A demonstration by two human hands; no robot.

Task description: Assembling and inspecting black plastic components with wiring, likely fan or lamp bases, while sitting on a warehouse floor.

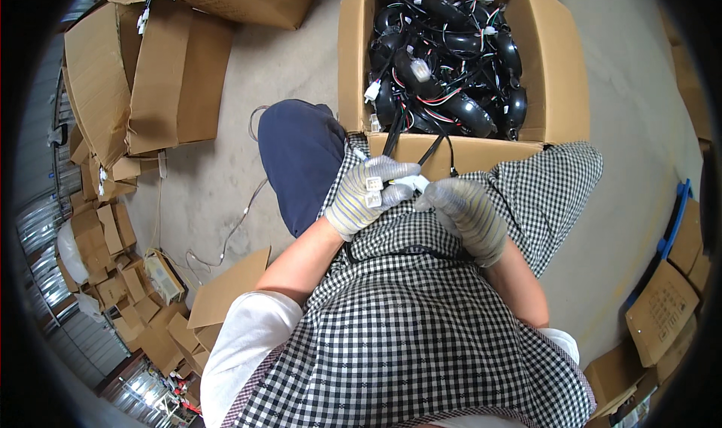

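We sit over our lap, checked apron (406, 323) spread under both hands. Our left hand (368, 195) in a striped knit glove has its fingers (391, 174) curled closed around a white plastic connector (374, 189) and its black cables (396, 131). Our right hand (468, 216), same glove, sits just right of it, fingers bent around a second white connector piece (414, 183) between the two hands; how firmly it grips, we cannot tell, palm hides it.

Key relation: connectors lie between the hands, touching both, long axis roughly left-right, so the two pieces face each other end to end. Left hand looks the nearer holder.

The cables run far, up over the near wall of the open cardboard box (451, 153), which is packed with black wired parts (451, 59) with red, green and white leads. Flattened cartons (150, 82) lie far left on the concrete floor (286, 59); a loose thin wire (237, 225) trails left of our blue trouser knee (297, 157).
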